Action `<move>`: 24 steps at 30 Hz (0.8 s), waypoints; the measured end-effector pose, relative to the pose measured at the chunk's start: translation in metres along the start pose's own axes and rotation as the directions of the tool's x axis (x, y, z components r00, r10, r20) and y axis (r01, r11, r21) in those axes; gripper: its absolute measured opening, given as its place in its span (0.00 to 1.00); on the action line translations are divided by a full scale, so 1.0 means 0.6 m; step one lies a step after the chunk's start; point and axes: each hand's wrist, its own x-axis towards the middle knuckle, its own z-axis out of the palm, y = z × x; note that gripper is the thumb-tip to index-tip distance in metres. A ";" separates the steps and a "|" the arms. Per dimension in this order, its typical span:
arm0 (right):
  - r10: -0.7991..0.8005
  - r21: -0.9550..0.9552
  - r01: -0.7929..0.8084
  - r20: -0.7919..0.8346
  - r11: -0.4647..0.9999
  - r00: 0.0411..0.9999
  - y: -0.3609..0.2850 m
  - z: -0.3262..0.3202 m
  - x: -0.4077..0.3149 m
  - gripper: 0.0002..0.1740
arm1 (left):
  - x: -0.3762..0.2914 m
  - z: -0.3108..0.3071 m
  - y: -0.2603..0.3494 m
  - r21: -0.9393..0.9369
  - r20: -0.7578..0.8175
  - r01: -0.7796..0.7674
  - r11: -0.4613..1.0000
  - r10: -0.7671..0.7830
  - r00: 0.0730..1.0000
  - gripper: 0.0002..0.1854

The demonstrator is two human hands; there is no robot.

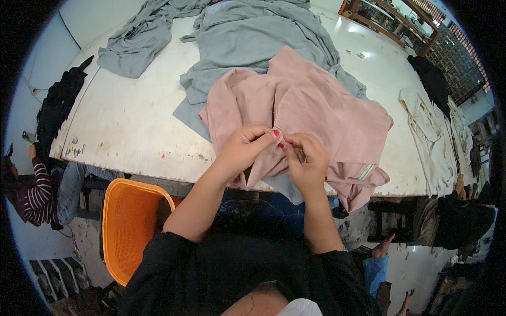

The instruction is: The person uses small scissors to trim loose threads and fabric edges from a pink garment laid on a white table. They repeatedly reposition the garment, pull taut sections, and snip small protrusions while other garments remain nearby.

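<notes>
A pink cloth garment lies crumpled on the white table, its lower part hanging over the near edge. My left hand pinches an edge of the pink fabric between thumb and fingers. Close beside it, my right hand has its fingertips on the same spot; a small yellow thing shows between its fingers, too little seen to name. A pale strip lies on the garment at the right. Under and behind the pink cloth are grey garments.
An orange plastic basket stands below the table edge at the left. Another grey garment lies back left. Black cloth is at the far left, cream cloth at the right. People sit at both sides.
</notes>
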 end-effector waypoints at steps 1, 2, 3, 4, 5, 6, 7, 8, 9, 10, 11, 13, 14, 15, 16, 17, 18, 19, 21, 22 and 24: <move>0.030 0.013 -0.030 0.004 0.999 1.000 0.001 -0.001 -0.002 0.09 | -0.001 -0.001 0.000 0.146 -0.005 -0.103 0.984 0.105 0.994 0.10; 0.070 0.023 -0.070 0.009 0.997 0.998 0.002 -0.005 -0.003 0.08 | -0.001 -0.003 -0.001 0.194 -0.015 -0.118 0.974 0.123 0.992 0.11; 0.094 0.042 -0.095 0.010 0.995 0.995 0.002 -0.011 -0.003 0.07 | 0.000 -0.004 -0.002 0.234 -0.036 -0.132 0.963 0.144 0.989 0.11; 0.090 0.121 -0.102 0.106 0.987 0.990 -0.001 -0.019 -0.003 0.06 | 0.000 -0.007 -0.003 0.276 -0.056 -0.144 0.950 0.165 0.985 0.11; 0.063 0.208 -0.103 0.192 0.973 0.979 -0.005 -0.028 -0.002 0.06 | 0.001 -0.007 -0.004 0.245 -0.090 -0.141 0.959 0.167 0.982 0.12; 0.016 0.299 -0.101 0.275 0.949 0.961 -0.011 -0.037 0.000 0.05 | 0.002 -0.009 -0.005 0.215 -0.124 -0.139 0.967 0.169 0.978 0.12; -0.064 0.418 -0.173 0.493 0.892 0.868 -0.019 -0.050 0.003 0.06 | 0.003 -0.010 -0.004 0.178 -0.129 -0.143 0.974 0.167 0.977 0.13; -0.186 0.514 -0.262 0.664 0.816 0.724 -0.028 -0.062 0.006 0.06 | 0.005 -0.011 -0.001 0.217 -0.132 -0.176 0.960 0.207 0.969 0.13; -0.328 0.573 -0.372 0.772 0.730 0.544 -0.038 -0.069 0.007 0.07 | 0.005 -0.014 0.004 0.248 -0.106 -0.211 0.945 0.243 0.964 0.13; -0.305 0.638 -0.275 0.646 0.719 0.699 -0.046 -0.068 0.008 0.12 | 0.005 -0.014 0.010 0.288 -0.086 -0.211 0.934 0.244 0.966 0.12; -0.129 0.492 -0.181 0.531 0.852 0.837 -0.052 -0.068 0.010 0.14 | 0.003 -0.014 0.018 0.293 0.000 -0.263 0.919 0.275 0.961 0.12; 0.051 0.205 -0.084 0.161 0.975 0.986 -0.056 -0.059 0.014 0.18 | -0.005 -0.011 0.035 0.325 0.146 -0.278 0.904 0.243 0.959 0.11; 0.104 0.152 -0.123 0.126 0.981 0.987 -0.055 -0.055 0.014 0.19 | -0.010 -0.009 0.042 0.269 0.171 -0.313 0.911 0.275 0.946 0.11; 0.048 0.198 -0.078 0.149 0.977 0.988 -0.044 -0.043 0.023 0.19 | -0.015 -0.005 0.048 0.219 0.182 -0.331 0.918 0.295 0.938 0.11; 0.076 0.177 -0.119 0.231 0.977 0.970 -0.038 -0.042 0.024 0.18 | -0.020 -0.004 0.052 0.169 0.191 -0.349 0.922 0.317 0.929 0.11; -0.003 0.173 -0.028 0.179 0.984 0.984 -0.028 -0.039 0.027 0.17 | -0.026 -0.004 0.054 0.122 0.211 -0.277 0.953 0.248 0.945 0.12; 0.000 0.101 -0.019 0.188 0.995 0.982 -0.022 -0.046 0.029 0.14 | -0.031 -0.006 0.055 0.077 0.233 -0.206 0.976 0.183 0.955 0.13; 0.011 0.052 -0.020 0.169 0.998 0.986 -0.016 -0.052 0.031 0.12 | -0.035 -0.011 0.056 0.034 0.254 -0.131 0.991 0.118 0.960 0.14; 0.091 0.224 -0.090 0.006 0.970 0.996 -0.016 -0.069 0.035 0.09 | -0.034 -0.028 0.064 0.485 0.324 -0.391 0.783 0.254 0.911 0.16; 0.151 0.324 -0.116 -0.085 0.939 0.985 -0.020 -0.077 0.039 0.09 | -0.031 -0.037 0.073 0.542 0.338 -0.388 0.745 0.230 0.913 0.16; 0.007 0.149 0.028 -0.228 0.989 0.974 -0.034 -0.092 0.053 0.09 | -0.024 -0.049 0.105 0.684 0.282 -0.451 0.574 0.361 0.889 0.13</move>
